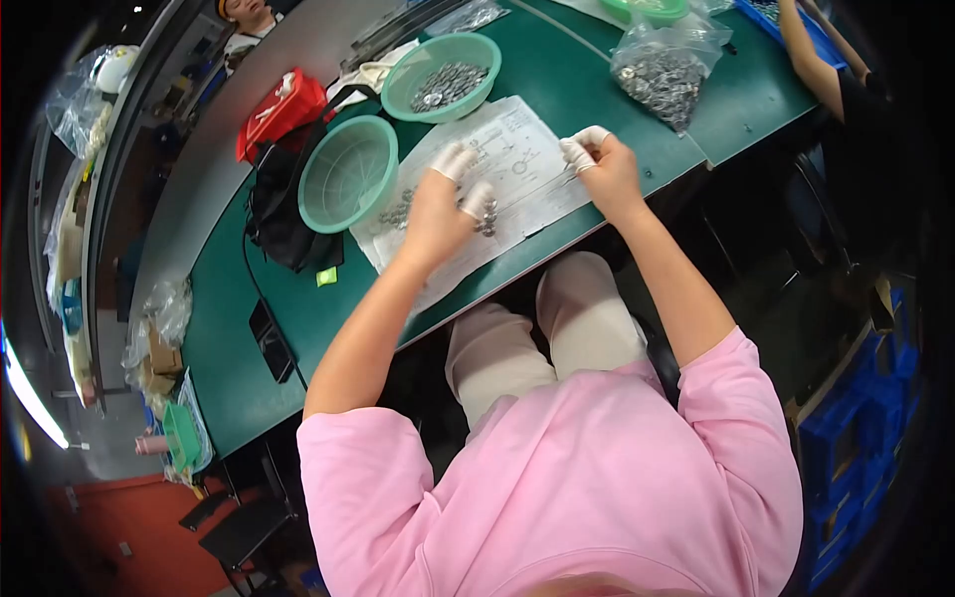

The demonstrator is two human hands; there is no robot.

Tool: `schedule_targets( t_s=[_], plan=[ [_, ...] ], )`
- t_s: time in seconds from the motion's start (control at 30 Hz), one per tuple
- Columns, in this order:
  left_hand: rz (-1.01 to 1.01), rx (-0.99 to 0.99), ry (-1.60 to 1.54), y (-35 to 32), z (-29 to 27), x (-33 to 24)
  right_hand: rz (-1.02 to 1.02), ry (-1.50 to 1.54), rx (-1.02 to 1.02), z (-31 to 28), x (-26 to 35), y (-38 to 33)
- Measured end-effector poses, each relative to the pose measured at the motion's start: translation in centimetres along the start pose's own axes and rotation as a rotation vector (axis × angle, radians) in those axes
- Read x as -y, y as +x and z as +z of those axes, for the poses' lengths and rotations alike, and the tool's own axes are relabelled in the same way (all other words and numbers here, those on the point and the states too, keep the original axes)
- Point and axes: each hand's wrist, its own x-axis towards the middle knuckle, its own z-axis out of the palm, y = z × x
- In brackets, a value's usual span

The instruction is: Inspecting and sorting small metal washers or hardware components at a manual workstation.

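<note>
White covers wrap the fingertips of both my hands. My left hand (443,211) is over a paper drawing sheet (542,194), its thumb held apart from its fingers. Small grey metal parts (486,217) lie in a cluster beside that thumb, and more lie to the left of the hand, partly hidden by it. At the sheet's right edge, my right hand (609,171) has its fingers curled together in a pinch; whatever is between them is too small to make out. An empty-looking green mesh basket (348,174) stands left of the sheet.
A green bowl (487,92) of metal parts stands behind the sheet. A clear bag (671,85) of similar parts lies at the right on the green table (239,368). A black bag (284,214), red container (288,111) and phone (269,340) are left. Another person's arm (811,60) reaches in far right.
</note>
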Motion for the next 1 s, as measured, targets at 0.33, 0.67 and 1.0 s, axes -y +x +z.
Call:
schedule_targets(
  t_s=[0.33, 0.67, 1.0],
  plan=[
    [-0.064, 0.321, 0.310, -1.0, 3.0, -0.8, 0.055, -0.047, 0.011, 0.3, 0.8, -0.2],
    [-0.246, 0.207, 0.293, 1.9, 2.3, 0.2, 0.075, -0.003, 0.013, 0.6, 0.6, -0.2],
    [-0.216, 0.270, 0.336, -2.6, 1.3, -0.4, 0.114, 0.024, 0.019, 0.3, 0.7, 0.1]
  ],
)
